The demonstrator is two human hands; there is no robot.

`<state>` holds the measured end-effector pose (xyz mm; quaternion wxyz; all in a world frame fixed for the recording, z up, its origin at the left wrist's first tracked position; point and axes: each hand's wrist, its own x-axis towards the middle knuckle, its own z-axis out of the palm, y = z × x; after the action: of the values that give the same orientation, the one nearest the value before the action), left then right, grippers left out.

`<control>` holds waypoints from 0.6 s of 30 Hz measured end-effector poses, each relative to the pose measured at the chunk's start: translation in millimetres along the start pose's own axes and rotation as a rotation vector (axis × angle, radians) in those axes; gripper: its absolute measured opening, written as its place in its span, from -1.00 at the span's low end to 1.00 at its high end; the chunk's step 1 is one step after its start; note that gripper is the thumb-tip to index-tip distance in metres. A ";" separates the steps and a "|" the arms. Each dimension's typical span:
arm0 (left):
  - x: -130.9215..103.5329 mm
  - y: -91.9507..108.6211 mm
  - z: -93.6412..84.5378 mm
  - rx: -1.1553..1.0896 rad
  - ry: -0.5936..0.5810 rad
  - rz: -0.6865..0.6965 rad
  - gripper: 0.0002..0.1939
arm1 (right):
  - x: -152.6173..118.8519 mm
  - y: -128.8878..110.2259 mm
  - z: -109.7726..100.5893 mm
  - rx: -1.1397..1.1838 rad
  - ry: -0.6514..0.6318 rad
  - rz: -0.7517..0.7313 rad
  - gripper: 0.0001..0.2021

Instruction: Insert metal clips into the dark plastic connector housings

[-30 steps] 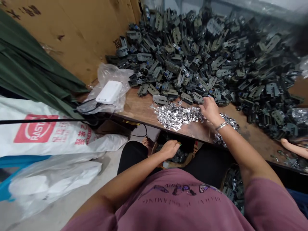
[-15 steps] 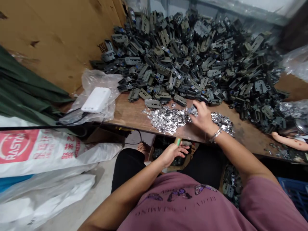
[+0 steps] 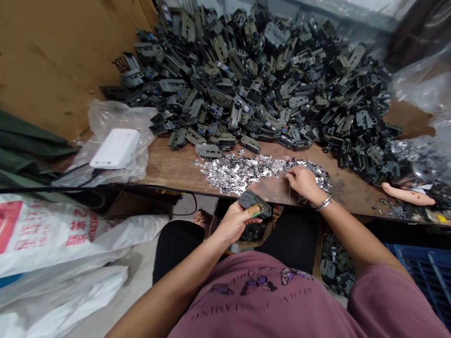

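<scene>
My left hand (image 3: pixel 232 222) grips a dark grey plastic housing (image 3: pixel 247 199) just off the table's front edge, its thumb lying across the top. A yellow-green wrap (image 3: pixel 254 211) covers that thumb's tip. At the right part of a heap of small shiny metal pieces (image 3: pixel 230 174), my right hand (image 3: pixel 303 182) has its fingers pinched together and pointing down. Whatever is between those fingertips is too small to make out. A metal bracelet (image 3: pixel 323 203) circles the right wrist.
A large pile of similar dark grey housings (image 3: pixel 246 84) covers the back of the wooden table (image 3: pixel 169 164). On plastic wrapping at left rests a white box with a cable (image 3: pixel 116 148). A doll-like arm (image 3: pixel 408 194) lies at right. Below right is a blue crate (image 3: pixel 419 267).
A dark grey housing was in my right hand and is now in my left. My right hand has moved down and right onto the metal pieces. The view has shifted slightly right.
</scene>
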<state>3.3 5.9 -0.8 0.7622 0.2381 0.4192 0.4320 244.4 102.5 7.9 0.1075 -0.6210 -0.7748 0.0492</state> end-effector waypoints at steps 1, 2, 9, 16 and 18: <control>-0.5 0.0 3.1 0.036 0.009 0.021 -0.53 | 8.6 1.4 1.8 -0.092 -0.050 0.040 -0.78; -1.0 -0.2 5.4 0.077 0.017 0.041 -0.55 | 15.1 0.9 3.2 -0.157 -0.088 0.059 -0.78; 1.8 3.1 5.4 0.370 0.116 0.232 -0.62 | -1.2 -15.4 -3.0 0.126 -0.116 0.045 -0.85; 17.0 -3.6 12.4 0.560 0.117 0.408 -0.63 | -44.2 -50.3 -17.0 0.382 -0.111 -0.161 -0.88; 16.8 -6.6 12.2 0.583 0.081 0.416 -0.64 | -48.8 -57.5 -19.6 0.341 -0.120 -0.232 -0.90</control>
<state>21.3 16.9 -6.3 0.5406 0.5086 0.4972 0.4493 204.1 41.1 33.8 0.1695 -0.4963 -0.8268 0.2036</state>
